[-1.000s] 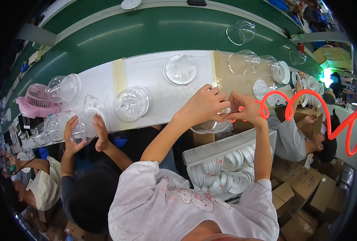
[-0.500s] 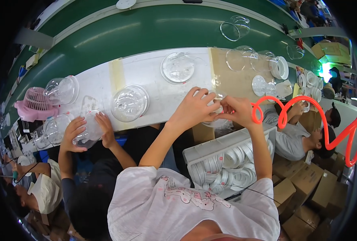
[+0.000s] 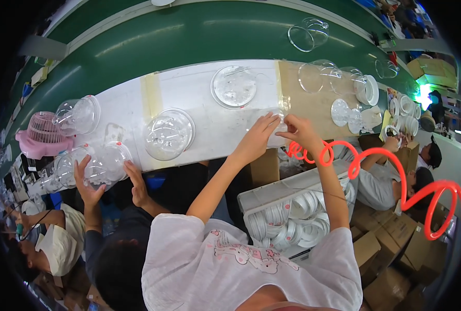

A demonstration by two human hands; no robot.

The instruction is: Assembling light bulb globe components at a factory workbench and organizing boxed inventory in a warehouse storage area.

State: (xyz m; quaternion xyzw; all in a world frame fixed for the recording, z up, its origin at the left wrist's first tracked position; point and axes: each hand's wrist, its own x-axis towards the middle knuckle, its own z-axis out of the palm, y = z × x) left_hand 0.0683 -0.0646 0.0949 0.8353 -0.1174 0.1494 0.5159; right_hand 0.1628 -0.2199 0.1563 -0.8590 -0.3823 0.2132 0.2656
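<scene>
At the near edge of the white board, my left hand (image 3: 260,137) lies with its fingers along a clear plastic dome piece with a whitish rim (image 3: 257,116), holding it. My right hand (image 3: 301,129) is close beside it, thumb and forefinger pinched at the piece's right side. Whatever that pinch holds is too small to make out. Below my right wrist passes an orange coiled hose (image 3: 328,154). Two more clear domes on white round bases stand on the board, one farther off (image 3: 234,86) and one to the left (image 3: 170,133).
A grey bin (image 3: 244,203) of white plastic rings is below my right forearm. To the left, a co-worker's hands (image 3: 88,189) are spread at clear domes. A pink caged piece (image 3: 41,135) stands far left. Clear cups (image 3: 317,76) lie on the brown board at right; cardboard boxes (image 3: 391,233) fill the lower right.
The orange hose has dropped lower, below my right hand. Both my hands have shifted slightly, and the left fingers have straightened along the dome piece. The co-worker's hands have spread apart.
</scene>
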